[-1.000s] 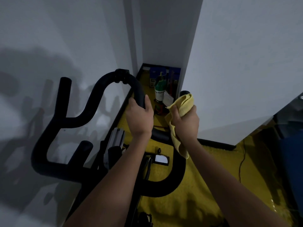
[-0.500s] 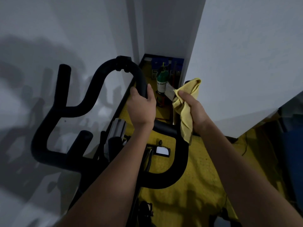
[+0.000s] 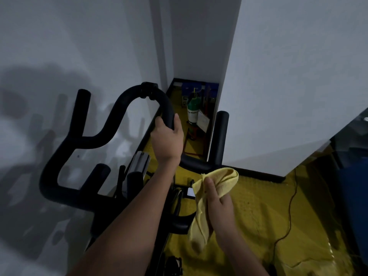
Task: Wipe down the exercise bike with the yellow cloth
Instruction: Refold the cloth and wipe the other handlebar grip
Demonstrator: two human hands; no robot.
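hands on handlebar, cloth

Home gym corner, exercise bike, yellow floor mat, white walls

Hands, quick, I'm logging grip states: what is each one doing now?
Left hand: grips the black handlebar.
Right hand: holds the yellow cloth.

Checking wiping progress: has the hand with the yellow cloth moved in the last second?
Yes. The right hand with the yellow cloth slid down the upright handlebar post, now bare, toward its base.
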